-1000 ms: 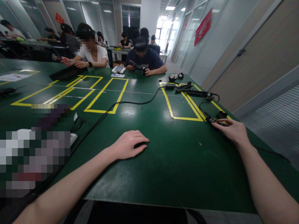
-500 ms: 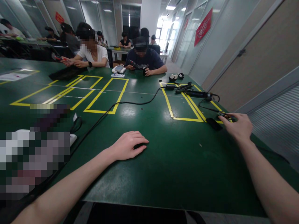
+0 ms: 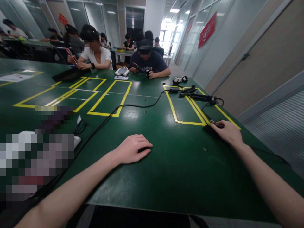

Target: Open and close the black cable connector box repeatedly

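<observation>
Evidently idle: your left hand point(image 3: 135, 148), grip loose and empty, on the desk point(image 3: 166, 177), probably as support. Towards the right edge: black piece point(image 3: 210, 130) by yellow tape point(image 3: 191, 122), your right hand point(image 3: 229, 133) over it, perhaps steadying; whether gripped, cannot tell.

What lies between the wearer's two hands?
In the head view, green tabletop stretches between the left hand and right hand, with a small pale fleck nearer the right.

Glossy, smooth green tabletop point(image 3: 171, 180), matt black piece point(image 3: 210, 130), smooth plastic-looking black cable point(image 3: 140, 106), wood-look panel point(image 3: 266, 63)
</observation>
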The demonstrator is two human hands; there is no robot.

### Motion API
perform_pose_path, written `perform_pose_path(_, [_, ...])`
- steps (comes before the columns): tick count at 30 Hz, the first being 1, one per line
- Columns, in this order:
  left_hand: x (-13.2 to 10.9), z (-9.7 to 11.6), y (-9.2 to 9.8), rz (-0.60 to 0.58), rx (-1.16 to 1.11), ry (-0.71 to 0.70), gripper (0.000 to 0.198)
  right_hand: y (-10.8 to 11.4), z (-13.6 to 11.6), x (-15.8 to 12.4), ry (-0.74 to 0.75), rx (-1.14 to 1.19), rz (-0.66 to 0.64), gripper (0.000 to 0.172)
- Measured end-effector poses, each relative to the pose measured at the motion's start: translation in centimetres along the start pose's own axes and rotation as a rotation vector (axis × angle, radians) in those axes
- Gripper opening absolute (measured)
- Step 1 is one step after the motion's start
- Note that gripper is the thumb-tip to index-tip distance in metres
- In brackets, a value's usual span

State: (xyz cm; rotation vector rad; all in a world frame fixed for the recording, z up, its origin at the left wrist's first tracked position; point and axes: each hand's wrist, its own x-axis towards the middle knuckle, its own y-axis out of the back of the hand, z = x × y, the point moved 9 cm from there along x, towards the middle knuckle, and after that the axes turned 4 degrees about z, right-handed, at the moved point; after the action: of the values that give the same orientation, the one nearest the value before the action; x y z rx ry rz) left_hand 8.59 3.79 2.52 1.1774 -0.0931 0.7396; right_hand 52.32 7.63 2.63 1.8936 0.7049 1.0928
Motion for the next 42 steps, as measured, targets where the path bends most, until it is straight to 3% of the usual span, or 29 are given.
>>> perform_pose_path(4, [0.0,0.1,-0.2,-0.016,0.018,-0.013,0.020,-1.2,-4.1,-3.1,0.085,0.064,-0.095,0.023])
perform_pose_path(9, [0.2,0.3,-0.3,-0.004,0.025,-0.029,0.019,-1.6,-13.2,-9.3,0.331,0.306,-0.140,0.021])
perform_pose_path(14, [0.4,1.0,1.0,0.103,0.002,-0.052,0.025,-1.3,-23.1,-17.3,0.667,0.600,-0.264,0.014])
perform_pose_path(18, [0.2,1.1,1.7,0.114,0.005,-0.031,0.038,-1.4,-27.7,-21.4,0.784,0.634,-0.376,0.019])
perform_pose_path(21, [0.0,0.6,1.4,0.056,0.012,-0.005,0.050,-0.8,-28.4,-21.9,0.794,0.668,-0.386,0.016])
perform_pose_path(28, [0.0,-0.1,0.5,-0.021,0.031,0.019,0.070,1.5,-26.2,-19.6,0.836,0.730,-0.330,0.013])
perform_pose_path(34, [-0.2,-0.2,0.1,-0.077,0.008,0.045,0.075,0.5,-25.4,-20.1,0.933,0.554,-0.306,0.019])
perform_pose_path(38, [-0.6,-0.1,0.2,-0.076,-0.052,0.066,0.091,0.4,-25.3,-20.4,0.921,0.622,-0.358,0.022])
perform_pose_path(42, [-0.7,0.1,0.2,-0.060,-0.137,0.061,0.108,0.6,-25.4,-20.7,0.929,0.688,-0.408,0.036])
